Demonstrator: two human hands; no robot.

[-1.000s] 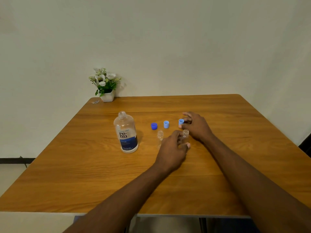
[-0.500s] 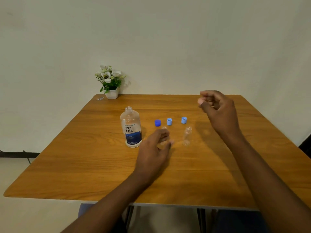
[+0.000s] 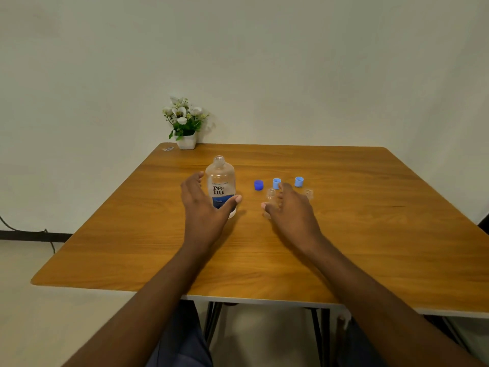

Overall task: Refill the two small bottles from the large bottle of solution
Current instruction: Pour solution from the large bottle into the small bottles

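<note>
The large clear bottle with a "re-nu" label stands uncapped on the wooden table. My left hand is spread around its lower part, fingers on its left and thumb at its right front. Two small clear bottles stand open to the right. One small bottle sits between the thumb and fingers of my right hand, whose fingers are apart. The other small bottle shows only its top behind that hand. A dark blue cap and two light blue caps lie behind them.
A white pot of artificial flowers stands at the table's far left corner, with a small clear scrap beside it. A plain wall is behind the table. A dark cable runs along the floor at left.
My left hand moved left from the small bottles to the large bottle. My right hand came down from the air to the left small bottle and spread its fingers.
</note>
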